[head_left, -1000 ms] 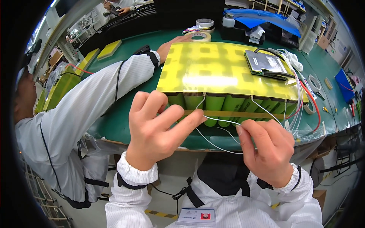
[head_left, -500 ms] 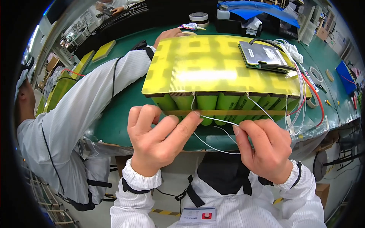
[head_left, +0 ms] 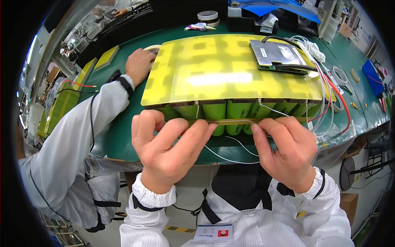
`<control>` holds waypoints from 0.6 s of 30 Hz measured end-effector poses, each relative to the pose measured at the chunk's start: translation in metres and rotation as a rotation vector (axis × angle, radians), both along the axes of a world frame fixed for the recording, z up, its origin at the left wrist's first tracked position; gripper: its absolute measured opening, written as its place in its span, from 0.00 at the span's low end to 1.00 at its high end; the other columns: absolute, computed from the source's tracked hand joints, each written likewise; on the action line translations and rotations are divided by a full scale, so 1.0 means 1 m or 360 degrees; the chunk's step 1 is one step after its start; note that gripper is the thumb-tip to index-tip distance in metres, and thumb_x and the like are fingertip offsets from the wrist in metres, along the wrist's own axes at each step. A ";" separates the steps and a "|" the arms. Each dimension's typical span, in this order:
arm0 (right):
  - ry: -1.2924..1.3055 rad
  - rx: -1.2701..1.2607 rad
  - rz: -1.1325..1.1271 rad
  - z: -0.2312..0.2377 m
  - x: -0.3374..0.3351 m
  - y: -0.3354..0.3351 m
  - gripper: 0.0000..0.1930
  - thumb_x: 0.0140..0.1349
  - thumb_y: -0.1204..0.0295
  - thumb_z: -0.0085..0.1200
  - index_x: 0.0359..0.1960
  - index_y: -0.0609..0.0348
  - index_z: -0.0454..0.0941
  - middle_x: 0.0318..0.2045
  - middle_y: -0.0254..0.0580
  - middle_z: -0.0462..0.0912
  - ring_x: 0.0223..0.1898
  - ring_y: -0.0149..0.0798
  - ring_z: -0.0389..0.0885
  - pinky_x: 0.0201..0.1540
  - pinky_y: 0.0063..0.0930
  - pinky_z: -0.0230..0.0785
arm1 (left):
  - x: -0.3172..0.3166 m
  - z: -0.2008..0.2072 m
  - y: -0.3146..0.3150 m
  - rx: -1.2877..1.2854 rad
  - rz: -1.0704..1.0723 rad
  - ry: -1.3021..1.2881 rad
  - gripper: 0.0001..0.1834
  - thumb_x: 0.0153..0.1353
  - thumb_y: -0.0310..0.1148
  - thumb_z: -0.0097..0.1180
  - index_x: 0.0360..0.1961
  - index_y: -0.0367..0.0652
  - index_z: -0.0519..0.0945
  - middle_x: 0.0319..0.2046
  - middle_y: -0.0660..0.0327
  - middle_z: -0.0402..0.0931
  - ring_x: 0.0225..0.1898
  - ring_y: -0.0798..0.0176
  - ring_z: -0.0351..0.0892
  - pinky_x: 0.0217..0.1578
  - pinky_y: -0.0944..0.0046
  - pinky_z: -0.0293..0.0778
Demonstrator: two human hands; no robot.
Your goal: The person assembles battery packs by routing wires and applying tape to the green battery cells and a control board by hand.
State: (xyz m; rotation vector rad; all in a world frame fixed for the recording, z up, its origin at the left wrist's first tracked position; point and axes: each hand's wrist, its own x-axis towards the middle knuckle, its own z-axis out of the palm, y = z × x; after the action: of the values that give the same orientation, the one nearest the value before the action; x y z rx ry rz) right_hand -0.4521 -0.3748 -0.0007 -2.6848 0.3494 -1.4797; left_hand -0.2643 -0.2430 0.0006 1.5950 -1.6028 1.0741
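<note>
A battery pack of green cylindrical cells [head_left: 238,112] lies in front of me under a shiny yellow sheet [head_left: 197,80]. An amber tape strip [head_left: 304,119] runs across the cells' near side. My left hand [head_left: 166,152] presses thumb and forefinger on a thin white wire at this strip, its other fingers curled. Farther right, my right hand [head_left: 286,150] pinches the same wire, which is stretched along the tape between both hands. Loose white wire [head_left: 230,159] loops below them. A silver-cased circuit board [head_left: 267,52] sits on the yellow sheet, at the pack's right.
At left, a co-worker's hand [head_left: 140,65] rests by a tape roll beside the pack. White and red wires [head_left: 331,88] hang off its right end. Tape rolls [head_left: 339,76], a glue tube [head_left: 199,26] and black bins [head_left: 240,24] stand on the green table [head_left: 119,138].
The wire between my hands has come up against the tape strip, my right hand moving slightly up and in. The pack sits slightly farther left in view. The co-worker's hand has drawn left and nearer.
</note>
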 end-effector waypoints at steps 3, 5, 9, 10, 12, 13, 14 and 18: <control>0.0036 0.0048 -0.0023 0.002 -0.002 0.001 0.07 0.52 0.79 0.68 0.31 0.62 0.82 0.23 0.38 0.76 0.20 0.38 0.77 0.21 0.29 0.69 | -0.004 0.004 0.000 0.0030 0.0029 0.0063 0.16 0.34 0.32 0.78 0.27 0.52 0.86 0.23 0.73 0.70 0.29 0.61 0.63 0.29 0.61 0.60; 0.0014 0.0042 -0.0029 0.001 -0.002 -0.001 0.07 0.52 0.79 0.68 0.32 0.63 0.82 0.23 0.38 0.76 0.20 0.38 0.77 0.21 0.30 0.69 | -0.006 0.005 0.000 0.0037 0.0034 0.0094 0.16 0.33 0.31 0.78 0.27 0.52 0.86 0.23 0.73 0.70 0.29 0.61 0.63 0.29 0.62 0.60; 0.0061 0.0108 -0.0065 0.002 -0.010 0.002 0.09 0.49 0.81 0.69 0.33 0.64 0.83 0.25 0.40 0.78 0.23 0.40 0.79 0.23 0.30 0.71 | -0.011 0.009 0.000 0.0062 0.0084 0.0158 0.16 0.31 0.30 0.78 0.25 0.51 0.86 0.23 0.72 0.70 0.29 0.61 0.62 0.29 0.63 0.62; 0.0067 0.0102 -0.0083 0.001 -0.012 -0.001 0.09 0.49 0.81 0.69 0.33 0.64 0.83 0.25 0.40 0.78 0.23 0.40 0.79 0.23 0.30 0.71 | -0.012 0.010 0.000 0.0070 0.0096 0.0175 0.16 0.31 0.30 0.78 0.25 0.51 0.86 0.23 0.72 0.70 0.30 0.60 0.63 0.29 0.63 0.62; -0.0028 -0.0232 0.0091 -0.002 -0.017 -0.010 0.12 0.45 0.79 0.69 0.34 0.64 0.84 0.29 0.42 0.80 0.26 0.42 0.79 0.26 0.31 0.74 | -0.014 0.011 0.000 0.0080 0.0106 0.0197 0.16 0.31 0.30 0.78 0.25 0.51 0.86 0.23 0.72 0.70 0.30 0.60 0.63 0.30 0.62 0.63; -0.0019 -0.0240 0.0079 -0.002 -0.022 -0.010 0.12 0.45 0.79 0.69 0.34 0.64 0.84 0.29 0.42 0.80 0.26 0.42 0.79 0.26 0.31 0.74 | -0.015 0.012 0.001 0.0096 0.0134 0.0213 0.15 0.31 0.30 0.78 0.25 0.51 0.86 0.23 0.71 0.70 0.31 0.60 0.63 0.30 0.62 0.63; -0.0053 -0.0293 0.0171 -0.001 -0.030 -0.008 0.13 0.45 0.79 0.69 0.34 0.64 0.84 0.31 0.42 0.80 0.29 0.43 0.80 0.28 0.32 0.75 | -0.015 0.011 0.001 0.0098 0.0141 0.0243 0.15 0.32 0.30 0.78 0.24 0.51 0.86 0.23 0.71 0.70 0.31 0.60 0.64 0.31 0.62 0.64; -0.0504 -0.0572 0.0281 -0.017 -0.055 -0.016 0.11 0.50 0.82 0.62 0.37 0.61 0.81 0.37 0.41 0.78 0.35 0.41 0.78 0.32 0.31 0.73 | -0.018 0.011 0.000 0.0096 0.0167 0.0249 0.15 0.32 0.29 0.79 0.25 0.49 0.86 0.23 0.69 0.71 0.31 0.59 0.64 0.30 0.61 0.65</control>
State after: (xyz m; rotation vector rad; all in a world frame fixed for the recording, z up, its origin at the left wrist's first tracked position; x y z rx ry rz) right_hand -0.5074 -0.3909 -0.0178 -2.5672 -0.1839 -2.0287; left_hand -0.2827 -0.2433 0.0115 1.7744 -1.4746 0.9362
